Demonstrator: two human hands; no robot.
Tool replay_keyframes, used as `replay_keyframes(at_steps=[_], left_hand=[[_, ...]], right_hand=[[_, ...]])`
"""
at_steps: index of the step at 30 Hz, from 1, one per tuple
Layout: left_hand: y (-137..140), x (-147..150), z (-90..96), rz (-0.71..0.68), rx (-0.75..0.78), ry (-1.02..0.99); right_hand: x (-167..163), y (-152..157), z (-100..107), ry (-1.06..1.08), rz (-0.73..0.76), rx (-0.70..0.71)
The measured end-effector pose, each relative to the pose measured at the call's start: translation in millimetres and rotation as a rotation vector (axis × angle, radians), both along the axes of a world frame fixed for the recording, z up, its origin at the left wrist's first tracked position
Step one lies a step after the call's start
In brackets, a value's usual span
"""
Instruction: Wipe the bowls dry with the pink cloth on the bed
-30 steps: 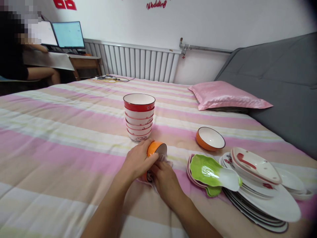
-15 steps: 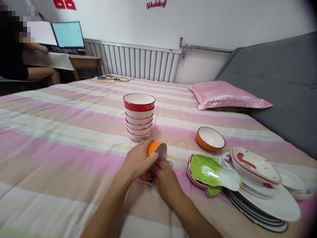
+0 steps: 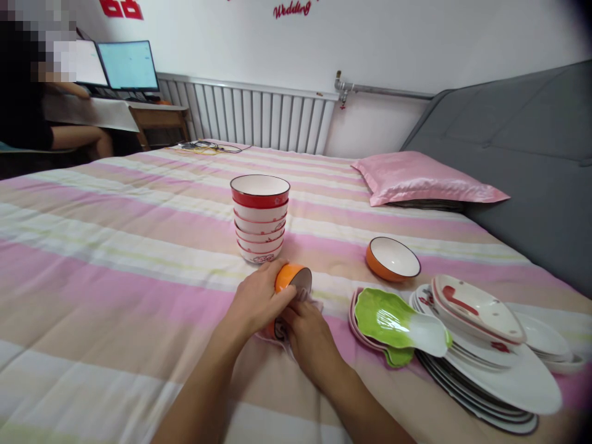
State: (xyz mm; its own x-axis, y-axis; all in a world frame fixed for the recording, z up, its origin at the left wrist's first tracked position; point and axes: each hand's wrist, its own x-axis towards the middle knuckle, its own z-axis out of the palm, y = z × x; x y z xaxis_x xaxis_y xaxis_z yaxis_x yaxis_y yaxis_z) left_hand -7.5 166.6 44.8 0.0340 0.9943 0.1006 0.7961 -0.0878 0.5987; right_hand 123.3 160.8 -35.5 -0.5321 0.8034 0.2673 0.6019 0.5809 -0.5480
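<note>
An orange bowl (image 3: pixel 290 277) with a pale inside is tilted on its side, its opening turned to the right. My left hand (image 3: pixel 261 299) is closed around its outer wall from the left. Fingers of my right hand (image 3: pixel 308 336) are bunched at the bowl's opening, pressing a pale pinkish cloth (image 3: pixel 316 303) against it. Part of the cloth shows below the bowl as well. Both hands cover much of the bowl, and the right fingertips are hidden. Just beyond my left hand stands an upright stack of red-and-white bowls (image 3: pixel 260 222).
On the striped bed (image 3: pixel 115 259), another orange bowl (image 3: pixel 393 259) sits to the right. Nearer are green leaf-shaped dishes (image 3: pixel 383 317) and a stack of white plates (image 3: pixel 518 376). A pink pillow (image 3: pixel 425 176) lies behind. A person (image 3: pixel 28 111) sits at a desk, far left.
</note>
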Motion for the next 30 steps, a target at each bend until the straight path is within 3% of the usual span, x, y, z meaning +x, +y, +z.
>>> replay_keyframes(at_steps=[30], left_hand=[[-0.5,-0.7,1.4,0.005,-0.023,0.012]], right_hand=[[-0.5,1.0,-0.3,-0.01,-0.004,-0.002]])
